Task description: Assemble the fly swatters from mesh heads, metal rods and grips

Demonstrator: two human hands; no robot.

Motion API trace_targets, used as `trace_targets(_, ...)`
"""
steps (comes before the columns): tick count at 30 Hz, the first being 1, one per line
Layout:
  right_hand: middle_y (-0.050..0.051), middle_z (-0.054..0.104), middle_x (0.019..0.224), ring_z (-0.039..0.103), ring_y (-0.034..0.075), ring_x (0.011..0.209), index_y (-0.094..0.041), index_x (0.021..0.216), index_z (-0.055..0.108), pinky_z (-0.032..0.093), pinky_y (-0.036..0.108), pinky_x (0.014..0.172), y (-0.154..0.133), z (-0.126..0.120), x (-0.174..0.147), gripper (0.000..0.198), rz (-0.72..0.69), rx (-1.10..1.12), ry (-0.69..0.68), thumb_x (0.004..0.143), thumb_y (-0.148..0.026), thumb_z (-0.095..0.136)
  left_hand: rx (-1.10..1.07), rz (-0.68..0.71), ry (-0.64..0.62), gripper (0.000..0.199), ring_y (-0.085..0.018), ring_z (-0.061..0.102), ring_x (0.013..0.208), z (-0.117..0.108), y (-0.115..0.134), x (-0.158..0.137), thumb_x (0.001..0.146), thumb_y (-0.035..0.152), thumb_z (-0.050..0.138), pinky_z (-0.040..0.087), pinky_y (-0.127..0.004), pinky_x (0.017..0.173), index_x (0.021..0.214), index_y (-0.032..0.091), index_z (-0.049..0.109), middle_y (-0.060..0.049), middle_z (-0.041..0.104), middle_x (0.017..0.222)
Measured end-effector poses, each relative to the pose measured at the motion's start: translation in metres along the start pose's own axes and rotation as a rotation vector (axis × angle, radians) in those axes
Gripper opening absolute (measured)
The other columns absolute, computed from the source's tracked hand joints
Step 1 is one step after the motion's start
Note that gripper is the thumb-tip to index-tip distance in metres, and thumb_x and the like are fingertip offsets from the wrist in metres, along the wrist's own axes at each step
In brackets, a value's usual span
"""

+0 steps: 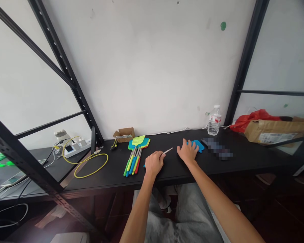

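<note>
A thin grey rod [168, 150] is gripped in the left hand [154, 162] over the black surface [223, 168], where a flat blue plastic piece [199, 145] is partly covered by the widely spread right hand [187, 152].

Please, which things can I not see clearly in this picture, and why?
In the head view:
Middle of the blue-ended rod: behind the left hand.
Part of the blue flat piece: behind the right hand.
Most of the dark object: pixelated.
Print on the bottle label: too small.
</note>
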State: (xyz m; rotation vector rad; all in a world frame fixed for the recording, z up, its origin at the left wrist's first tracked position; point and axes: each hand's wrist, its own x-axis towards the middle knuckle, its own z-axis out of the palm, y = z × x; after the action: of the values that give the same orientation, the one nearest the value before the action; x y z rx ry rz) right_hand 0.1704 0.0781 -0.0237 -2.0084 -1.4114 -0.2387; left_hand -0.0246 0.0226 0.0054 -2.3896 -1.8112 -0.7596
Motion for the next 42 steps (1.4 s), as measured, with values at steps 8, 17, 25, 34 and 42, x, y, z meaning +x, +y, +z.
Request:
trace_targets(8,0.015,0.058,0.131,0.046,0.035,0.123,-0.018,0.123,0.063,0.030,0.045,0.100,0.001,0.003,0.000,0.041,-0.302,0.064,-0.099,0.087,-0.033,0.051,-0.027,0.002,-0.006,0.036,-0.018,0.064,0.087,-0.002,0.001,-0.001,0.099,0.047,0.035,0.035,-0.024,0.063,0.104,0.028,0.066,-0.003,0.069,0.100)
trace_targets(17,0.017,0.064,0.122,0.054,0.034,0.113,-0.017,0.138,0.050,0.038,0.041,0.090,0.002,0.002,0.002,0.057,-0.333,0.129,-0.247,0.089,-0.049,0.052,-0.043,-0.004,-0.006,0.037,-0.019,0.064,0.089,-0.002,0.000,-0.001,0.099,0.047,0.034,0.036,-0.024,0.065,0.108,0.029,0.066,-0.004,0.070,0.101)
trace_targets(25,0.010,0.069,0.104,0.062,0.028,0.096,-0.021,0.122,0.063,0.043,0.033,0.076,0.007,-0.001,0.007,0.050,-0.319,0.388,-0.316,0.080,-0.048,0.064,-0.045,0.004,0.005,0.035,-0.018,0.064,0.088,-0.001,0.000,0.000,0.098,0.046,0.036,0.034,-0.024,0.062,0.106,0.029,0.066,-0.002,0.070,0.100)
trace_targets(34,0.005,0.066,0.063,0.062,0.022,0.058,-0.020,0.082,0.064,0.043,0.029,0.051,0.023,0.003,0.018,0.038,0.102,1.004,-0.159,0.076,-0.057,0.060,-0.032,-0.004,0.001,0.035,-0.019,0.065,0.090,-0.002,0.000,-0.001,0.098,0.046,0.037,0.036,-0.024,0.064,0.105,0.029,0.066,-0.002,0.070,0.101)
trace_targets(42,0.008,0.071,0.076,0.068,0.022,0.054,-0.017,0.079,0.062,0.041,0.026,0.042,0.015,0.001,0.022,0.033,0.301,1.401,-0.231,0.065,-0.043,0.075,-0.034,-0.010,-0.002,0.034,-0.018,0.065,0.091,-0.003,0.001,-0.001,0.098,0.045,0.037,0.036,-0.024,0.065,0.106,0.029,0.066,-0.002,0.070,0.101)
